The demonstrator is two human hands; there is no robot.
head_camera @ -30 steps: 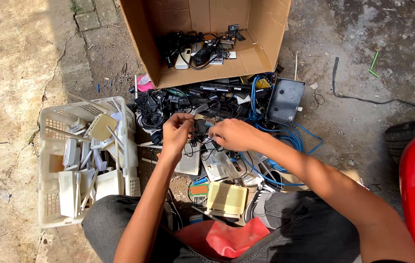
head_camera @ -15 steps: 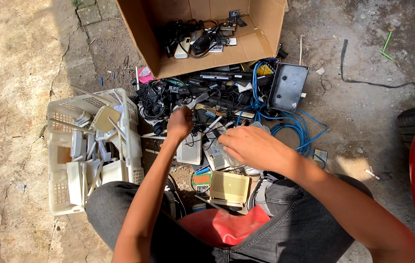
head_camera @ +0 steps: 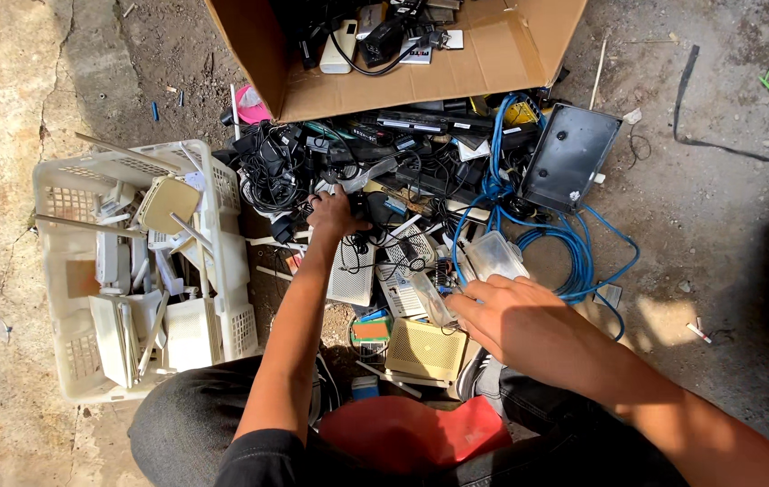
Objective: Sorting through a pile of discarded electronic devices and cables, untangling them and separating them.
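Sorting a heap of old electronics on the ground, both hands down in the pile.

A tipped cardboard box (head_camera: 502, 63) lies beyond both hands, spilling cables; a white plastic basket (head_camera: 60, 271) of pale casings sits left of the left arm, within reach. The left hand (head_camera: 335, 215), arm stretched forward, clenches on a black adapter (head_camera: 371, 207) amid tangled leads. The right hand (head_camera: 506, 316), nearer the body, rests fingers spread on a clear plastic piece (head_camera: 430, 298), beside blue cable (head_camera: 574, 261).

Left hand (head_camera: 335, 215) grips black cables/adapters (head_camera: 362, 207) in the junk pile, right hand (head_camera: 502, 316) rests by a clear plastic piece (head_camera: 430, 298), w/ white crate (head_camera: 222, 243) left, cardboard box (head_camera: 502, 54) above, blue cable (head_camera: 574, 252) right.
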